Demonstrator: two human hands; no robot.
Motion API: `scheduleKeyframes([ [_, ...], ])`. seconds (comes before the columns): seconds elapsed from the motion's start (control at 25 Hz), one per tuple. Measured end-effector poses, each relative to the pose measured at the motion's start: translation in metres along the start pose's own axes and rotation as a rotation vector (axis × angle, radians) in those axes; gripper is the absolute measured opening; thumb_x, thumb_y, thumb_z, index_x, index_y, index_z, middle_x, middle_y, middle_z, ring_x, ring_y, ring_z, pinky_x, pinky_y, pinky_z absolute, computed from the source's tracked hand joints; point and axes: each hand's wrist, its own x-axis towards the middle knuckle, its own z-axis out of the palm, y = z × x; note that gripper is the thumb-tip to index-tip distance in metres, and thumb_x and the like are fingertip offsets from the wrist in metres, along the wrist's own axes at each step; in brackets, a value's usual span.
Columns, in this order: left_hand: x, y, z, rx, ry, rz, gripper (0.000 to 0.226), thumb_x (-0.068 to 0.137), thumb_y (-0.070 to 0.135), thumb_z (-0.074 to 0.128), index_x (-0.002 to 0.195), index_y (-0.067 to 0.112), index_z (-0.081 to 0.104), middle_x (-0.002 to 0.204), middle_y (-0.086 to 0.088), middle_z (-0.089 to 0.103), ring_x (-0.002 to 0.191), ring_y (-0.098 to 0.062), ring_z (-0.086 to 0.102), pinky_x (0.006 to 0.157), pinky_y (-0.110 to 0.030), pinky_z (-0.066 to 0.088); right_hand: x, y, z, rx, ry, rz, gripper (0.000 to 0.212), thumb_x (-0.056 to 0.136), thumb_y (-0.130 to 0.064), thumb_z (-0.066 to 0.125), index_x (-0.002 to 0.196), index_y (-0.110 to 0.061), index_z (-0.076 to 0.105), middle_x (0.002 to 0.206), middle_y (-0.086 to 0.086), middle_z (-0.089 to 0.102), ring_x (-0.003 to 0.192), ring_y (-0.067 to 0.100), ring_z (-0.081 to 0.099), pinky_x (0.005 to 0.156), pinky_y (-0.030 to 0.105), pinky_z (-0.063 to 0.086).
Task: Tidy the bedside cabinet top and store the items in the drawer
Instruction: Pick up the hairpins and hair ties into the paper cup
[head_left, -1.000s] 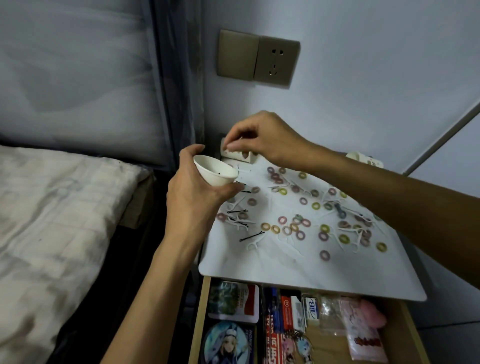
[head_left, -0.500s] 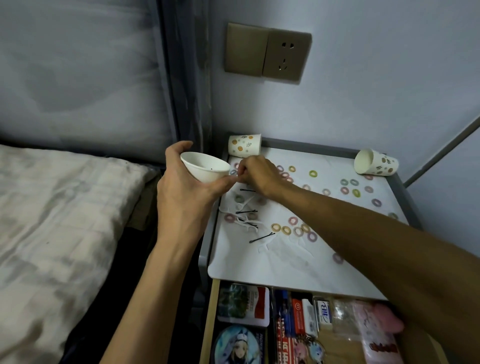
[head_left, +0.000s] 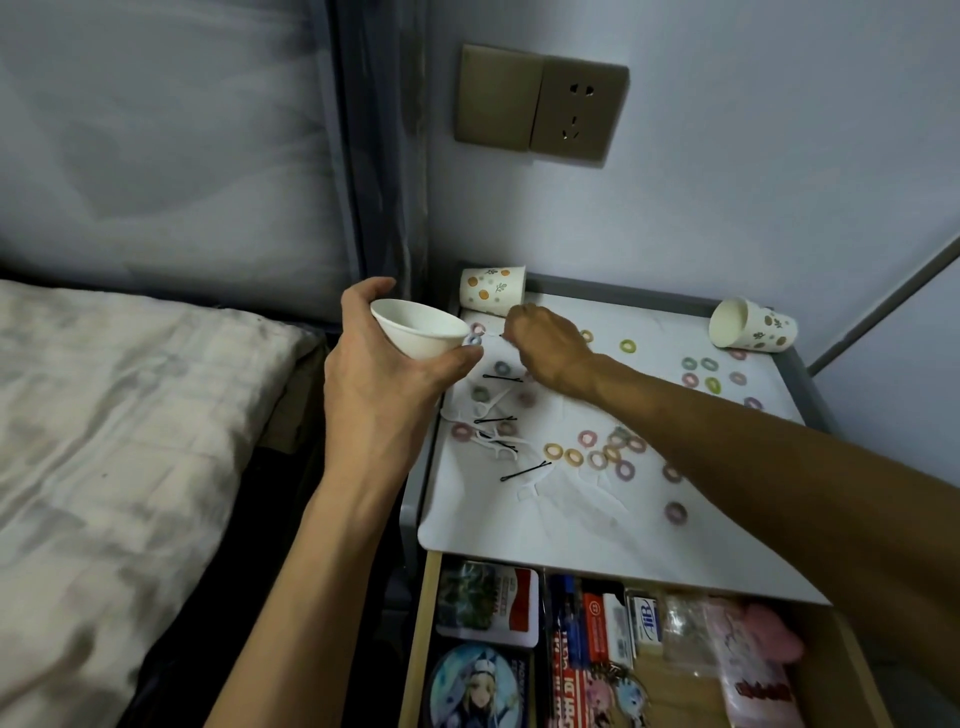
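My left hand (head_left: 379, 395) holds a small white paper cup (head_left: 421, 332), tilted with its mouth toward the cabinet, just off the cabinet top's (head_left: 519, 530) left edge. At the top's back left, close to the cup, my right hand (head_left: 545, 348) rests with its fingertips pinched; a thin dark tip like a hairpin shows between them. Black hairpins (head_left: 524, 471), white floss picks (head_left: 498, 447) and several coloured hair ties (head_left: 574, 457) lie scattered over the white top. The drawer (head_left: 415, 623) below stands open.
Two patterned paper cups lie on their sides, one at the back left (head_left: 491, 288) and one at the back right (head_left: 753, 330). The drawer holds cards, boxes, keychains and a pink pouch (head_left: 753, 649). A bed (head_left: 104, 441) is to the left, a wall socket (head_left: 576, 117) above.
My right hand came forward from the back-left patterned cup to the white cup's rim and stays pinched there. The left hand keeps the cup almost still.
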Motion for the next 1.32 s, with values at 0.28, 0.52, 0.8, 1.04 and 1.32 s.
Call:
scheduleKeyframes([
  [0.28,0.001,0.001,0.003,0.007,0.003,-0.003,0.081,0.062,0.039,0.087,0.132,0.028,0.046,0.108,0.008,0.06,0.102,-0.015,0.059,0.087,-0.034,0.052,-0.012,0.034,-0.01,0.086,-0.109,0.027,0.025,0.091,-0.002,0.049,0.116,-0.002,0.046,0.104,0.018,0.064,0.089,0.033,0.059,0.072,0.041,0.05],
  [0.52,0.0,0.002,0.006,0.011,-0.015,-0.005,0.084,0.062,0.038,0.088,0.134,0.027,0.045,0.112,0.007,0.059,0.103,-0.013,0.058,0.087,-0.031,0.051,-0.021,0.045,-0.005,0.472,-0.185,0.254,0.029,0.099,-0.009,0.048,0.128,-0.004,0.053,0.09,0.009,0.063,0.069,0.016,0.058,0.058,0.017,0.048],
  [0.8,-0.001,0.004,0.009,0.008,-0.021,-0.013,0.084,0.062,0.038,0.088,0.133,0.028,0.045,0.112,0.006,0.06,0.103,-0.015,0.059,0.089,-0.038,0.053,-0.024,0.052,-0.011,0.743,-0.16,0.383,0.033,0.091,-0.006,0.062,0.124,-0.006,0.058,0.078,0.001,0.06,0.056,0.005,0.059,0.046,0.009,0.041],
  [1.04,-0.001,0.005,0.011,0.01,-0.022,-0.013,0.083,0.062,0.037,0.088,0.132,0.028,0.046,0.11,0.008,0.059,0.103,-0.015,0.059,0.09,-0.04,0.052,-0.028,0.058,-0.007,0.693,-0.135,0.327,0.046,0.077,-0.013,0.078,0.119,-0.023,0.063,0.095,0.001,0.064,0.085,0.016,0.061,0.061,0.014,0.042],
  [1.32,-0.001,0.005,0.01,0.017,-0.021,-0.012,0.083,0.063,0.039,0.088,0.133,0.029,0.045,0.11,0.008,0.058,0.102,-0.014,0.058,0.091,-0.038,0.052,-0.033,0.055,-0.005,0.616,-0.008,0.229,0.049,0.075,0.001,0.077,0.117,-0.021,0.067,0.103,0.009,0.061,0.082,0.016,0.057,0.053,-0.002,0.037],
])
